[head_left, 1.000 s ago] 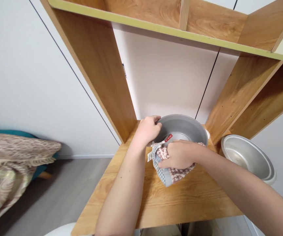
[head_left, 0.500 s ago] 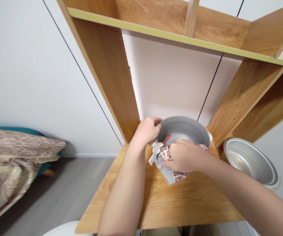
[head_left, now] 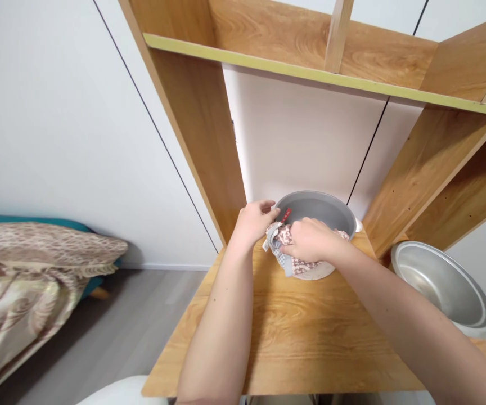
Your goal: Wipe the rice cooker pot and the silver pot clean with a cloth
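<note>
Pink-brown patterned cloth with a grey checked side (head_left: 302, 266) rode higher on the round, grey-lined pot with a pale outer wall (head_left: 323, 209)

Half a second earlier, the cloth's lower corner had hung well down in front of the pot. By this moment it was gathered nearer the rim, and a strip of the outer wall showed beneath it. This suggested that the cloth was being worked against the near side rather than simply draped there, though the wrap of fabric hid the exact contact.

The pot stood at the back of the brown wood-grain tabletop (head_left: 302, 320), before the white wall panel (head_left: 302, 140), its opening turned upward.

The right hand (head_left: 310, 239) was closed over the bunched cloth, back uppermost, with its thumb on the near side; its forearm slanted in from the lower right. The left hand (head_left: 256, 222) was partly curled about the pot's left edge, fingers bent and seemingly steadying it; how firmly, one could not tell. Its forearm ran almost straight up from below, well apart from the right one.
</note>
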Tool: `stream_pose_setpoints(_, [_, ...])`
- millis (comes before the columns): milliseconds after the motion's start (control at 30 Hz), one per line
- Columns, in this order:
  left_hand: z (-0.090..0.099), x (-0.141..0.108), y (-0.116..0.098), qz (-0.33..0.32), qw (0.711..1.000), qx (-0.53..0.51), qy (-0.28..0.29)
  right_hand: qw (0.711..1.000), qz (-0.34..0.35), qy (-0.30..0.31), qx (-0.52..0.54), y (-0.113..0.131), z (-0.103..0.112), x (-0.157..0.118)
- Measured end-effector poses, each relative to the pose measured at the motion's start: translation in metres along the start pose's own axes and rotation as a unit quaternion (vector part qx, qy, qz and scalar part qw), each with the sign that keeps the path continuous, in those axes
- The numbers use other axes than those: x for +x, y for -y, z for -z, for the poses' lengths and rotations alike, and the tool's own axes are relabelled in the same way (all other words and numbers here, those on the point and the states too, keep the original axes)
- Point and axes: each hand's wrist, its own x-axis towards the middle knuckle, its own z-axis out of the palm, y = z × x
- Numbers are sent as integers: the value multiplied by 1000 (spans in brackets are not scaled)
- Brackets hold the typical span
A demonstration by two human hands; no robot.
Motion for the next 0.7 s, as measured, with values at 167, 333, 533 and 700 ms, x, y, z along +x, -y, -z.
stream_pose_setpoints(167, [-9,8,13,-2,997,-77,0,1000,9,-4,10,-9,4,16])
stream_pose_setpoints(333, [-20,15,20,8,989,-148,-12,1000,9,-6,9,-21,4,27])
stream_pose_setpoints(533, [-25,18,24,21,985,-171,-10,1000,5,2,22,-24,8,28])
stream_pose_setpoints(700, [-27,20,27,14,985,-171,-13,999,3,8,33,-23,12,26])
